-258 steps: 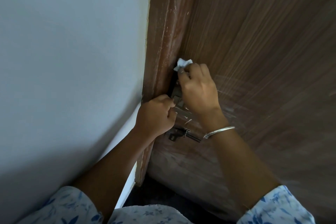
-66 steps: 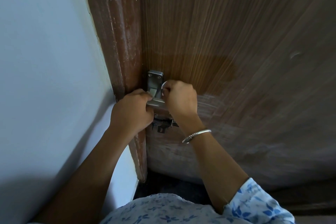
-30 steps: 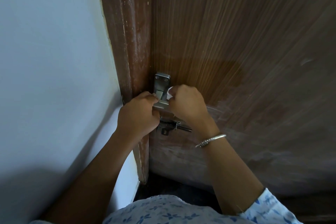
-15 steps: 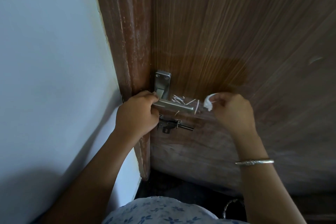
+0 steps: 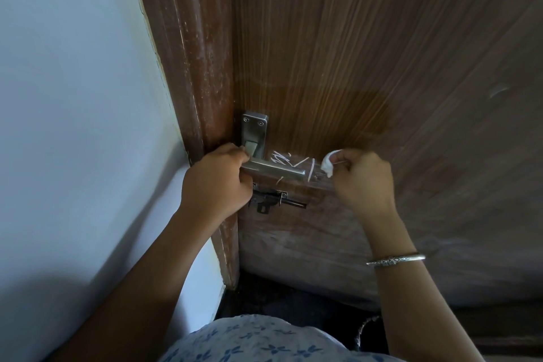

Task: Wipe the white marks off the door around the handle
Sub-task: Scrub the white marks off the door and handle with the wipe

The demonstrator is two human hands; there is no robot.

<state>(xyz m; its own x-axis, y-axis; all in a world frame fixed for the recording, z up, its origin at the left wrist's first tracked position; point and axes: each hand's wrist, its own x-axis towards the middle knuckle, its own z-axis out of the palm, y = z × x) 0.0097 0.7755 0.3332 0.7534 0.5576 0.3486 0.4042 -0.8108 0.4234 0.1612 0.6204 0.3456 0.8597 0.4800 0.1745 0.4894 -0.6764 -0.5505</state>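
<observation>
A brown wood-grain door carries a silver lever handle on a steel plate. White scribbled marks show on the door just above and beside the lever's free end. My left hand grips the lever near its pivot. My right hand is to the right of the handle, fingers closed on a small crumpled white tissue, which sits just right of the marks. A darker damp-looking patch lies above the handle.
A black slide bolt is fixed below the handle. The reddish door frame stands left of the door, with a pale wall beyond it. A dark floor lies below. A silver bangle circles my right wrist.
One second ago my right hand pressed the tissue against the door right by the handle plate. It has since slid right, uncovering the lever and the white marks. My left hand stays on the lever.
</observation>
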